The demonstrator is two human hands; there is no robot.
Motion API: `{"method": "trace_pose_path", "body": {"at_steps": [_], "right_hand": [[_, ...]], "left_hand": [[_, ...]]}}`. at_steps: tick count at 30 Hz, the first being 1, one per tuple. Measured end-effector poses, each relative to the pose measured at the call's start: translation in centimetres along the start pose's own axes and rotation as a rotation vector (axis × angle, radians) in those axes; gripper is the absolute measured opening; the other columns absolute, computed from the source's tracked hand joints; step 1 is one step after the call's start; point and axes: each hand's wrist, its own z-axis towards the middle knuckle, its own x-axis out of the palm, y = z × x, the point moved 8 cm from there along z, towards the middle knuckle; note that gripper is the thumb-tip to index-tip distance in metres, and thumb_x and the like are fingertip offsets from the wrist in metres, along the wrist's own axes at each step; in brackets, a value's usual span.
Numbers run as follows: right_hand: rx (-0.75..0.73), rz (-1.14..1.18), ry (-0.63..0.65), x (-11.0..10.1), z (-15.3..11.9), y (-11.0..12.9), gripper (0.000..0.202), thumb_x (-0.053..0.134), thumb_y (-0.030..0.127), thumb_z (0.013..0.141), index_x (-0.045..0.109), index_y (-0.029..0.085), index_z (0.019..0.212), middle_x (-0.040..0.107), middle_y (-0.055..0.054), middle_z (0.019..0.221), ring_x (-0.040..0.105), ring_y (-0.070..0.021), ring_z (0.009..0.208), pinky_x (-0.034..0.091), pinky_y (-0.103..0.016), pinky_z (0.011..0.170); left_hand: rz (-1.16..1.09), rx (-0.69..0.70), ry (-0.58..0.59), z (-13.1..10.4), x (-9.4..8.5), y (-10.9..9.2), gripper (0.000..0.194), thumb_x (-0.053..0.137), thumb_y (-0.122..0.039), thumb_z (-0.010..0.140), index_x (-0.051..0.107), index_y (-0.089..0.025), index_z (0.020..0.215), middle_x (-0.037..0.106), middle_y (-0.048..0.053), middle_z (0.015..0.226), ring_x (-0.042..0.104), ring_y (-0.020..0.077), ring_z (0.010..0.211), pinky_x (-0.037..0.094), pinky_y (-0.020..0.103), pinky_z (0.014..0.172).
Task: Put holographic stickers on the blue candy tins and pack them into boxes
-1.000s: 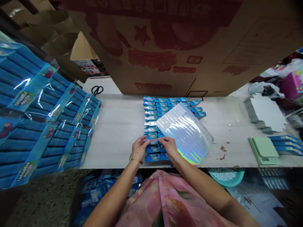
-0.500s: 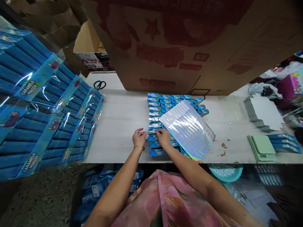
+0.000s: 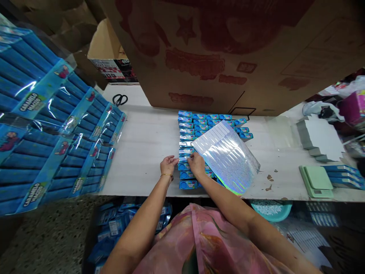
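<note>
Several small blue boxes (image 3: 188,184) lie in rows and columns on the white table. Across the left end of one box, low in the left column, runs a narrow silver sticker strip (image 3: 184,159). My left hand (image 3: 168,166) pinches at the strip's left end, thumb and forefinger close together. From the right, the bent fingers of my right hand (image 3: 196,164) grip its other end; the fingertips partly hide it. A shiny holographic sticker sheet (image 3: 228,158) with pale strips along its upper left lies slanted over the boxes, just beyond my right hand.
Wrapped packs of blue boxes (image 3: 57,125) are stacked at the left. Scissors (image 3: 120,99) lie near the back. A big cardboard carton (image 3: 205,57) closes off the far side. A green scale (image 3: 316,180) and grey-white card stack (image 3: 323,137) stand right; a teal basin (image 3: 272,211) sits below.
The silver strip, earlier stretched between my fingers just at the box, now lies flatter across the box end. My hands have barely moved; the view has shifted slightly.
</note>
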Motion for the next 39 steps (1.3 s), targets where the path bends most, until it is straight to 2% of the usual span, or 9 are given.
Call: {"method": "trace_pose_path", "body": {"at_steps": [4,8,14,18,21,25,30,33,39], "right_hand": [[-0.214,-0.132,0.006,-0.7,-1.4,1.3,0.03,0.036,0.02,0.084,0.054,0.019,0.107,0.057,-0.007,0.096,0.053,-0.0175,0.084,0.038,-0.027,0.071],[-0.442,-0.408,0.128,0.3,-2.7,2.1,0.042,0.036,0.016,0.082,0.042,0.021,0.123,0.05,-0.011,0.108,0.05,-0.0213,0.087,0.038,-0.033,0.073],[-0.505,-0.456,0.184,0.7,-2.2,1.8,0.045,0.039,0.014,0.079,0.041,0.017,0.123,0.052,-0.011,0.106,0.051,-0.0215,0.085,0.039,-0.033,0.073],[-0.445,-0.31,0.177,-2.0,-0.1,-0.7,0.032,0.037,0.015,0.08,0.057,0.018,0.105,0.056,-0.007,0.096,0.053,-0.0177,0.083,0.041,-0.027,0.073],[-0.321,-0.165,0.015,-7.3,3.9,-4.8,0.032,0.035,0.013,0.081,0.059,0.019,0.102,0.057,-0.005,0.095,0.053,-0.0147,0.088,0.04,-0.023,0.078],[-0.36,-0.101,-0.19,-14.6,10.6,-8.5,0.034,0.035,0.014,0.082,0.056,0.016,0.11,0.055,-0.007,0.104,0.048,-0.0161,0.098,0.036,-0.026,0.087],[-0.508,-0.302,-0.127,-16.3,17.9,-8.9,0.036,0.041,0.016,0.082,0.052,0.023,0.116,0.051,-0.007,0.113,0.044,-0.0203,0.101,0.035,-0.033,0.087],[-0.555,-0.405,-0.055,-15.4,20.3,-8.8,0.034,0.042,0.02,0.083,0.053,0.026,0.116,0.052,-0.007,0.114,0.044,-0.0228,0.1,0.035,-0.036,0.084],[-0.747,-0.307,0.114,-13.8,20.4,-11.0,0.038,0.032,0.025,0.085,0.055,0.019,0.114,0.051,-0.016,0.118,0.042,-0.0246,0.107,0.029,-0.041,0.09]], "left_hand": [[0.212,0.142,-0.089,-0.9,-1.4,-1.0,0.03,0.061,-0.037,0.06,0.06,-0.016,0.081,0.061,0.005,0.076,0.057,0.0165,0.074,0.044,0.03,0.07],[0.49,0.349,0.027,-2.9,0.4,-2.3,0.029,0.046,-0.042,0.074,0.064,-0.02,0.078,0.063,0.008,0.094,0.052,0.0219,0.097,0.037,0.034,0.087],[0.72,0.166,0.048,-2.2,1.0,-1.9,0.031,0.044,-0.045,0.075,0.064,-0.023,0.084,0.06,0.009,0.105,0.046,0.0317,0.107,0.03,0.047,0.089],[0.823,0.281,-0.069,-1.6,1.4,-4.2,0.036,0.037,-0.044,0.079,0.064,-0.022,0.086,0.055,0.01,0.113,0.044,0.0326,0.108,0.03,0.049,0.088],[0.798,0.561,-0.08,-2.4,5.8,-7.2,0.033,0.04,-0.04,0.079,0.061,-0.024,0.098,0.054,0.009,0.112,0.045,0.0275,0.106,0.03,0.043,0.091],[0.821,0.756,0.109,-2.5,16.2,-9.6,0.032,0.045,-0.036,0.077,0.059,-0.024,0.104,0.054,0.007,0.112,0.043,0.026,0.107,0.027,0.04,0.094],[0.944,0.692,0.118,1.4,26.1,-10.4,0.031,0.05,-0.035,0.074,0.059,-0.023,0.103,0.047,0.01,0.12,0.036,0.0302,0.112,0.028,0.045,0.09],[0.981,0.635,0.048,3.1,28.5,-10.4,0.024,0.054,-0.032,0.073,0.061,-0.025,0.094,0.045,0.009,0.119,0.033,0.0302,0.112,0.029,0.046,0.086],[0.909,0.569,-0.006,2.6,28.8,-9.9,0.014,0.053,-0.032,0.075,0.063,-0.025,0.082,0.048,0.005,0.114,0.035,0.0246,0.108,0.029,0.042,0.085]]}}
